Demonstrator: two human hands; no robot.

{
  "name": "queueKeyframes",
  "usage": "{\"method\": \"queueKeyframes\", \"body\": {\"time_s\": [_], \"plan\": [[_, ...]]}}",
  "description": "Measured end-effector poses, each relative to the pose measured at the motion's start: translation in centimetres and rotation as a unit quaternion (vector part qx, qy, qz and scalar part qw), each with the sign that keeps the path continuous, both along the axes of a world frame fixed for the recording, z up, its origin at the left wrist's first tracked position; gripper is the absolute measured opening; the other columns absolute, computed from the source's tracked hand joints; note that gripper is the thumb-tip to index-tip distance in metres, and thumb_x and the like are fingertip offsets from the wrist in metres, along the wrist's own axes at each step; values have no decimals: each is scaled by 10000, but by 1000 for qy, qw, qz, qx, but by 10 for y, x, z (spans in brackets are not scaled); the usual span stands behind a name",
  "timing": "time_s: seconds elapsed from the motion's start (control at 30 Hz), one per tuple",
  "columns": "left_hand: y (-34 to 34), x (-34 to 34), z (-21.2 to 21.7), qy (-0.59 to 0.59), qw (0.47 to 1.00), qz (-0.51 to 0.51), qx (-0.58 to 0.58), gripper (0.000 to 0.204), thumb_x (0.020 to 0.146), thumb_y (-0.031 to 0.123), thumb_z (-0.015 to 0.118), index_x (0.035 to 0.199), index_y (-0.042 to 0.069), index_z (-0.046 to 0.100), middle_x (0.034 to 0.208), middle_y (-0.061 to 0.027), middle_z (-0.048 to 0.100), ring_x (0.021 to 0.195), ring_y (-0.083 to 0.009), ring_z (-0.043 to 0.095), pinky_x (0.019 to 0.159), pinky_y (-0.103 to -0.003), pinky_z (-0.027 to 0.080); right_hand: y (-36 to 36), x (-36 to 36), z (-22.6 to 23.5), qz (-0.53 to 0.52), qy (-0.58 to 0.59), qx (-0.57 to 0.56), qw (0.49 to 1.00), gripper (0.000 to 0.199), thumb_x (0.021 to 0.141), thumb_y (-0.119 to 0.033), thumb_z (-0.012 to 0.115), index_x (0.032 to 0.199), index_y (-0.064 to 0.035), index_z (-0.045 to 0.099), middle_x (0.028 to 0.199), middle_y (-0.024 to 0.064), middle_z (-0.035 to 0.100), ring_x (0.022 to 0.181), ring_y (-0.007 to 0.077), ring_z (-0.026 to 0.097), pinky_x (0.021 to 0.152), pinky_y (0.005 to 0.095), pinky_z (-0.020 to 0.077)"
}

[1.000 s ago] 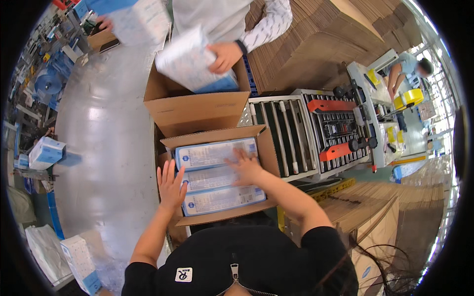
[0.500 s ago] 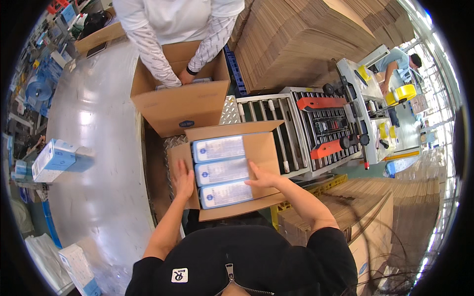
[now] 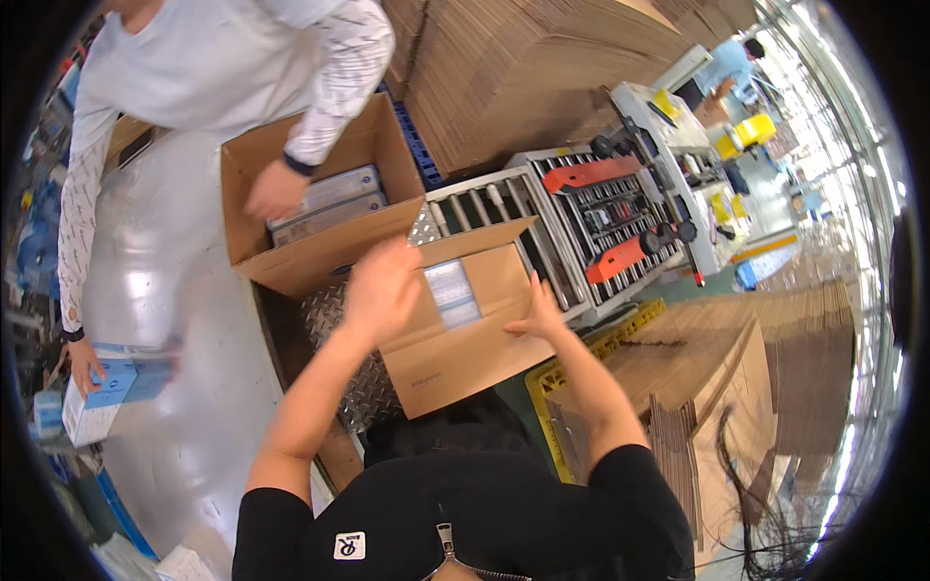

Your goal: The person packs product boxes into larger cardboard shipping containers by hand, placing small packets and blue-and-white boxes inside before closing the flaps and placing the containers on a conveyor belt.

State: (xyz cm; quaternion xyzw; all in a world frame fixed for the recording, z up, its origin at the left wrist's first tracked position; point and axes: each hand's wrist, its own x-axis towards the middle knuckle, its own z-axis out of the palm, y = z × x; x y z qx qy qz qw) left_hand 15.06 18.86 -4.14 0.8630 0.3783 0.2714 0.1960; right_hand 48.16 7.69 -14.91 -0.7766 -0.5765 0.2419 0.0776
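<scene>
A brown cardboard box (image 3: 455, 358) stands in front of me with its top flaps partly folded in; a pale blue flat pack (image 3: 451, 293) shows through the gap. My left hand (image 3: 383, 290) hovers over the box's left flap, blurred, fingers apart. My right hand (image 3: 536, 312) lies flat on the right flap. Beyond it a second open cardboard box (image 3: 320, 257) holds flat packs, and another person's hand (image 3: 273, 191) reaches into it.
A roller conveyor with red guides (image 3: 591, 218) runs off to the right of the boxes. Stacks of flat cardboard (image 3: 765, 387) stand at right and at the back. The other person's second hand (image 3: 82, 360) rests on blue-white packs (image 3: 108, 392) on the steel table at left.
The box's flaps have come in over the packs. My left hand has lifted off the packs to above the left flap; my right hand has moved onto the right flap. My view has shifted.
</scene>
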Motion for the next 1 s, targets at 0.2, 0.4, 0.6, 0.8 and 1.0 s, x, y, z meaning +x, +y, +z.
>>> {"method": "queueKeyframes", "body": {"time_s": [0.2, 0.4, 0.6, 0.8, 1.0], "plan": [[-55, -22, -85, 230, 966, -104, -56, 390, 810, 308, 579, 1112, 63, 554, 1178, -124, 550, 1088, -257, 534, 877, -430, 445, -1, 8, -58, -195, 370, 133, 899, 1019, 782, -379, 669, 1434, -38, -36, 1272, 198, 451, 1148, 286, 467, 942, 377, 387], [-110, -4, -185, -239, 882, 316, -254, 546, 930, 188, 439, 1393, 2, 219, 1437, -190, 248, 1329, -298, 239, 1078, -410, 203, 28, -20, -38, -210, 101, 77, 969, 584, 859, -368, 537, 1332, -78, 354, 1182, 210, 546, 1063, 359, 543, 898, 421, 422], [-86, 127, -166, -456, 749, 288, -386, 552, 983, 214, 359, 1418, -1, 96, 1410, -169, 271, 1257, -256, 323, 1039, -363, 274, 104, 96, -37, -134, 90, 86, 983, 444, 852, -366, 553, 1179, -69, 509, 957, 165, 635, 913, 347, 597, 784, 425, 468], [18, 289, -195, -446, 760, 253, -400, 557, 973, 184, 376, 1418, 4, 94, 1426, -173, 245, 1267, -256, 321, 1045, -359, 272, 170, 247, -36, 43, -103, 232, 966, 564, 881, -251, 491, 1364, -23, 312, 1441, 181, 257, 1336, 312, 242, 1101, 404, 195], [81, 439, -166, -384, 808, 235, -379, 564, 960, 178, 382, 1405, -32, 107, 1436, -217, 217, 1296, -299, 290, 1055, -367, 253, 191, 340, -32, 35, -111, 270, 956, 491, 860, -193, 488, 1296, 11, 393, 1409, 165, 327, 1330, 287, 266, 1110, 399, 187]]}}
